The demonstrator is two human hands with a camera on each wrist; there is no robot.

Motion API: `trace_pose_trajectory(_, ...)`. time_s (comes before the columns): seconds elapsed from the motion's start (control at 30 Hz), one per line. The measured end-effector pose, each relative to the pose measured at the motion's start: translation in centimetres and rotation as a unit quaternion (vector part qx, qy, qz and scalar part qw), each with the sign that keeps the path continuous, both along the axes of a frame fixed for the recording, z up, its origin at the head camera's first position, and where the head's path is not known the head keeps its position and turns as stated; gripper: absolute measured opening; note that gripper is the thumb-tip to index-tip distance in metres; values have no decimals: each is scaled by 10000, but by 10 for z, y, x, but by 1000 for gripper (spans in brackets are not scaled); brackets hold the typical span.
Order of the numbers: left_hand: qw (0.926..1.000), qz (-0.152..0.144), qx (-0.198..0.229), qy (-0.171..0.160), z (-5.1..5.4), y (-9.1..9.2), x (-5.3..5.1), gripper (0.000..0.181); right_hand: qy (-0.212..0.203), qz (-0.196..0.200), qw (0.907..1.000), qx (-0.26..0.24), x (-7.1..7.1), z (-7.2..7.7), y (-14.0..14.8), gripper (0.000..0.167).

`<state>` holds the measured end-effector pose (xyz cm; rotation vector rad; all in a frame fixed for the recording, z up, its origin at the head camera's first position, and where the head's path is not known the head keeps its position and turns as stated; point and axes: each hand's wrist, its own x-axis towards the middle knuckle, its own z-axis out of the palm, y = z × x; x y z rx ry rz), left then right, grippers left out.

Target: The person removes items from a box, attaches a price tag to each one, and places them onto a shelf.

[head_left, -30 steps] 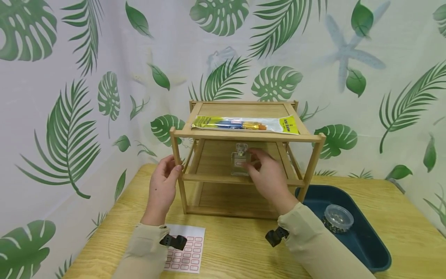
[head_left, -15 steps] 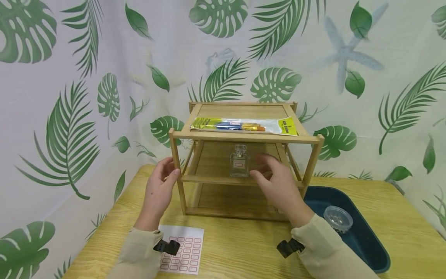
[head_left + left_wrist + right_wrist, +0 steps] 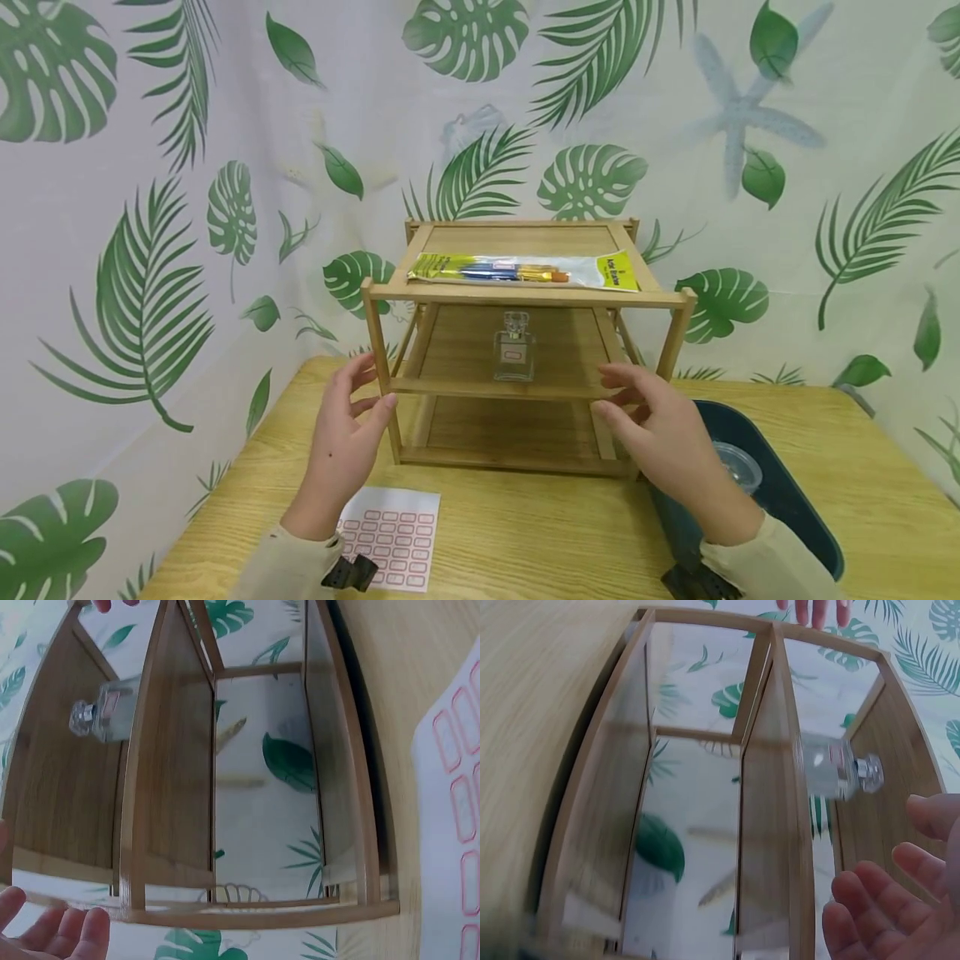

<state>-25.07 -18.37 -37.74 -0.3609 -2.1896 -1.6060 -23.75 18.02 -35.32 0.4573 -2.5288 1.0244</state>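
Right hand (image 3: 666, 435) hangs clear of bottle (image 3: 513, 350) (near shelf's front edge (image 3: 450, 387)).

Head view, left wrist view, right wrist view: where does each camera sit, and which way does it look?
Head: on the person's head, looking forward and down at the wooden shelf; left hand, right hand and sleeves show.
Left wrist: on that wrist, looking into the shelf, which appears sideways; left hand at lower left, fingertips, likely the right hand's, at top.
Right wrist: on that wrist, looking into the shelf, sideways the other way; right hand at lower right, likely the left hand's fingertips at top.
Shared: both wrist views show the glass bottle.
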Motion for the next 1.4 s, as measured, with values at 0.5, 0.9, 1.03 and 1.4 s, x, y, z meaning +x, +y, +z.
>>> trace_pose_trajectory(0.5, 9899, -1345, -359, -267, -9, 51, 12, 62, -719, -707, 9934, 552, 23, -25, 96, 49)
trace_pose_trajectory(0.9, 9668, -2325, -886, -576, -23, 104, 11, 59, -1458, -1449, 9743, 923, 22, -49, 162, 57)
trace_pose_trajectory(1.03, 9593, -2572, -986, -621, -27, 123, 10, 58, -1588, -1735, 9668, 997, 22, -55, 178, 57)
trace_pose_trajectory(1.4, 9329, -3198, -1559, -554, -34, 178, 1, 58, -2490, -1473, 9540, 781, 18, -76, 206, 65)
